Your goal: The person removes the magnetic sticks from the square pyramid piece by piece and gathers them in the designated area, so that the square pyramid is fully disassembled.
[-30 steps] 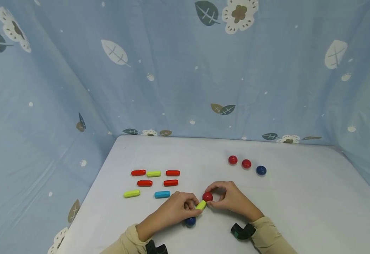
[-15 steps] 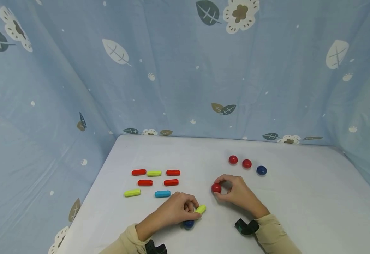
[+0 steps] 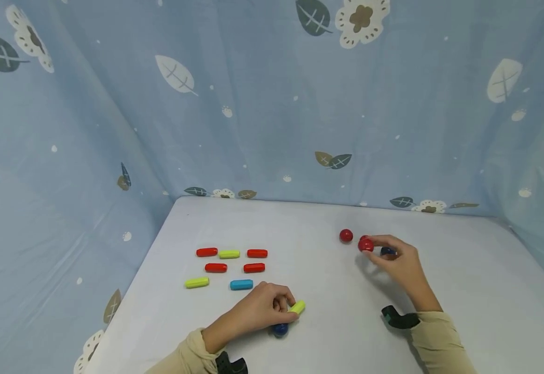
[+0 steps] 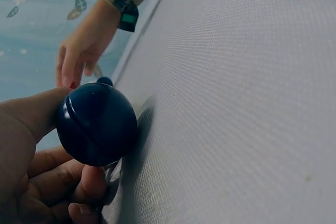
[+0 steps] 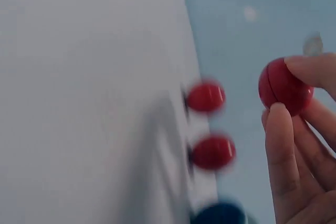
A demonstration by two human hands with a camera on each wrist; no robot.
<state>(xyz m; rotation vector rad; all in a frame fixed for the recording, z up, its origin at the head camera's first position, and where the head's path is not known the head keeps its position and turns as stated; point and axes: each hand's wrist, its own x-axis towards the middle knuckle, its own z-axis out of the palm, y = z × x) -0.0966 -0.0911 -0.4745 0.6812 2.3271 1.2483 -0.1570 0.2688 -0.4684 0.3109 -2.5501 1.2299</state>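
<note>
Near the table's front edge my left hand [image 3: 285, 307] grips a yellow-green stick [image 3: 298, 307], and a dark blue ball [image 3: 280, 329] sits at the stick's lower end under my fingers. The left wrist view shows that blue ball [image 4: 97, 124] close up against my thumb and fingers [image 4: 31, 129]. Farther back on the right, my right hand [image 3: 371, 245] pinches a red ball [image 3: 366, 245] just above the table. In the right wrist view this red ball [image 5: 283, 86] sits between my thumb and fingertips [image 5: 278, 129], beside two red balls [image 5: 206, 97] [image 5: 212, 152] lying on the table.
A red ball [image 3: 345, 235] and a blue ball [image 3: 386, 251], partly hidden by my fingers, lie by the right hand. Several red, yellow-green and blue sticks [image 3: 229, 254] lie in rows at the left of the white table [image 3: 328, 322]. Blue patterned curtains [image 3: 272, 104] close off the back and both sides.
My right hand has carried the red ball away from the yellow-green stick, back and to the right, up to the other balls. The left hand has stayed put with its stick.
</note>
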